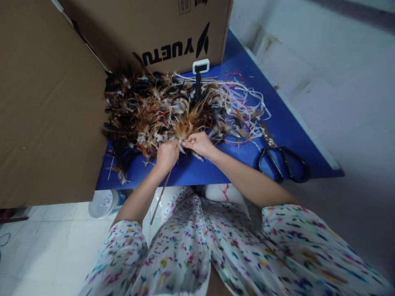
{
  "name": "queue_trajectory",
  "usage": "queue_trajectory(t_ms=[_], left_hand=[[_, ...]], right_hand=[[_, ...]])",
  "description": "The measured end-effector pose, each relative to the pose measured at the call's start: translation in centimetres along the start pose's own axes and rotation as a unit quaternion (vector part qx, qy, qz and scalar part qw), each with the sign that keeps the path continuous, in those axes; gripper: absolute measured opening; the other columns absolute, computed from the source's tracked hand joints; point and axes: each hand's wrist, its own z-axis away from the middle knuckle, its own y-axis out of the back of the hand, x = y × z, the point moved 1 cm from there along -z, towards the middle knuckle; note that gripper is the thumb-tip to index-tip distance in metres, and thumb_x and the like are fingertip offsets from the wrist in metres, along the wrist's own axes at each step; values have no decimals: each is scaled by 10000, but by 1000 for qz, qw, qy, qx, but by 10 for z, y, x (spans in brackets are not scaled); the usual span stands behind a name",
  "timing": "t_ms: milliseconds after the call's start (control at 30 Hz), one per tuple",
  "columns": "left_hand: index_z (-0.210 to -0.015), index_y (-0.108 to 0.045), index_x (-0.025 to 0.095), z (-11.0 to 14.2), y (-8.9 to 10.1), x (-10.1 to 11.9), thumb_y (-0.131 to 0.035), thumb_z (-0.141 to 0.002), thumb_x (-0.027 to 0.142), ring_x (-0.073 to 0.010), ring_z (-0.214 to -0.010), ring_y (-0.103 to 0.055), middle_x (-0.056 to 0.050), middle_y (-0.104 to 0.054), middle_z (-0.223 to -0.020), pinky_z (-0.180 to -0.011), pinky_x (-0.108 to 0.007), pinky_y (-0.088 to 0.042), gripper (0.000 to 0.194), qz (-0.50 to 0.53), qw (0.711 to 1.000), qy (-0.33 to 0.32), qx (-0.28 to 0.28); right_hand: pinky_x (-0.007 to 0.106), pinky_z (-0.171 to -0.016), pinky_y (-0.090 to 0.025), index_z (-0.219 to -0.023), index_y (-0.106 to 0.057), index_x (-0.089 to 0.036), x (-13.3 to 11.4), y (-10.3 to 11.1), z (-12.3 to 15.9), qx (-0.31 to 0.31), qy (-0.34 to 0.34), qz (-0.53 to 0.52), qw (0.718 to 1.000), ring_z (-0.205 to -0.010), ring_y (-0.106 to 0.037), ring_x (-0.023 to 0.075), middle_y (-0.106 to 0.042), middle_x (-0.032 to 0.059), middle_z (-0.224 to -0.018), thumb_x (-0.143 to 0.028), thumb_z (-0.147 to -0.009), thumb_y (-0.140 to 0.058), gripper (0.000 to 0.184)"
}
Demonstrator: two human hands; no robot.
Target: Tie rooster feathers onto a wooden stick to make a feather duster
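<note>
My left hand (167, 157) is closed around a thin stick (159, 201), which slants down past the table's front edge. Brown-gold feathers (185, 123) fan out from the stick's upper end, away from me. At the base of this tuft my right hand (201, 144) is pinched beside the left fingertips, on what looks like a pale plastic strip (181, 148). One end of the strip pokes out between the hands; the exact grip is partly hidden by the fingers. A big heap of brown and black feathers (132, 107) lies just beyond both hands.
Large black-handled scissors (285, 162) lie right on the blue table (197, 174), near tangled white and pink plastic strips (247, 102). A small white-framed device (200, 65) stands behind the heap. Cardboard boxes (52, 102) border the left and back. A bucket (103, 204) sits below.
</note>
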Motion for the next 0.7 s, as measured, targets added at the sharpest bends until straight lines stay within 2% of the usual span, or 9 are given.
queue_trajectory(t_ms=[100,200,267,367,433,533,600,700], left_hand=[[-773,-653,169,2,3,-3,-446,-949,291,-195,-715,-621,-105,-688,-786,-605,-287,-367,298,-67,997,-39,14],[-763,-663,178,2,2,-10,-457,-953,304,-176,-714,-599,-73,-656,-742,-608,-275,-373,307,-74,990,-102,54],[-757,-662,183,0,1,-17,-467,-953,306,-153,-706,-586,-51,-631,-731,-616,-259,-392,302,-48,984,-151,86],[-781,-655,180,-5,-3,-28,-519,-933,290,-129,-788,-603,-56,-645,-882,-668,-234,-441,231,20,966,-229,117],[-808,-649,174,-9,-6,-33,-554,-915,269,-124,-848,-613,-64,-649,-963,-716,-230,-470,172,61,950,-286,114],[-853,-650,173,-17,-10,-37,-574,-903,229,-115,-853,-629,-58,-673,-938,-761,-227,-493,107,122,923,-353,92],[-844,-656,173,-22,-12,-36,-583,-896,223,-115,-839,-642,-56,-692,-899,-761,-227,-499,102,168,914,-361,85],[-780,-657,171,-31,-15,-33,-596,-888,243,-120,-792,-655,-50,-708,-829,-740,-240,-501,143,222,924,-302,70]], right_hand=[[260,-544,-268,-598,-656,-132,2,0,-2,-10,-14,13,1000,-550,-400,88,-485,-36,-530,-350,-628,-753,241],[266,-536,-254,-574,-631,-133,3,0,-2,-19,-18,11,1000,-549,-394,88,-456,-41,-517,-392,-602,-774,297],[267,-530,-249,-562,-617,-132,4,0,-3,-25,-17,7,1000,-547,-388,89,-442,-41,-512,-434,-588,-779,343],[262,-529,-255,-566,-619,-129,7,1,-5,-32,-15,4,999,-552,-382,88,-441,-38,-518,-456,-579,-773,362],[255,-529,-257,-565,-616,-127,8,3,-7,-44,-14,1,999,-554,-377,84,-439,-40,-520,-436,-585,-765,343],[245,-529,-249,-562,-610,-127,10,5,-10,-55,-9,4,998,-547,-371,75,-433,-50,-506,-347,-610,-735,258],[242,-524,-238,-555,-606,-129,11,6,-11,-50,-3,14,999,-537,-358,69,-417,-57,-496,-293,-621,-717,208],[244,-514,-224,-540,-589,-133,12,7,-13,-38,1,16,999,-529,-343,66,-396,-62,-493,-296,-627,-730,232]])
